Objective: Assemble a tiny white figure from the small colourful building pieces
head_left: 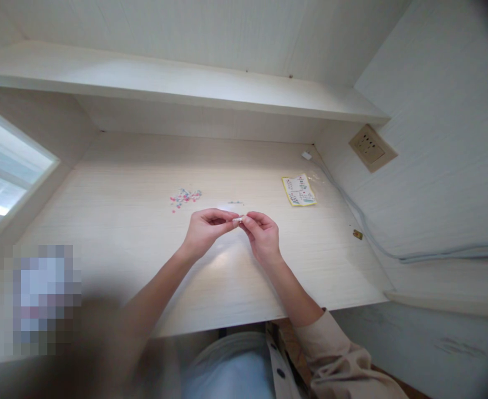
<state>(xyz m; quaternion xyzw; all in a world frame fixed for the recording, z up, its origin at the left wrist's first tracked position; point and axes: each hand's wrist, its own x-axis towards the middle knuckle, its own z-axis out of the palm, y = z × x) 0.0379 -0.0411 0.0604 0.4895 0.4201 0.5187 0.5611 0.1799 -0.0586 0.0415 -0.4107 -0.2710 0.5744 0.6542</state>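
Observation:
Over the middle of the desk, my left hand and my right hand meet fingertip to fingertip. Both pinch a small white piece between thumb and forefinger; its exact kind is too small to make out. Just beyond the fingers lies a short thin row of tiny grey-blue parts. To the left is a loose pile of tiny pink, white and teal pieces. A printed sheet with a yellow border and small diagrams rests to the right of my hands.
The pale desk has a shelf above its back. A white plug end lies by the right wall, with a grey cable along it. A wall socket and a small brown-yellow item are at right.

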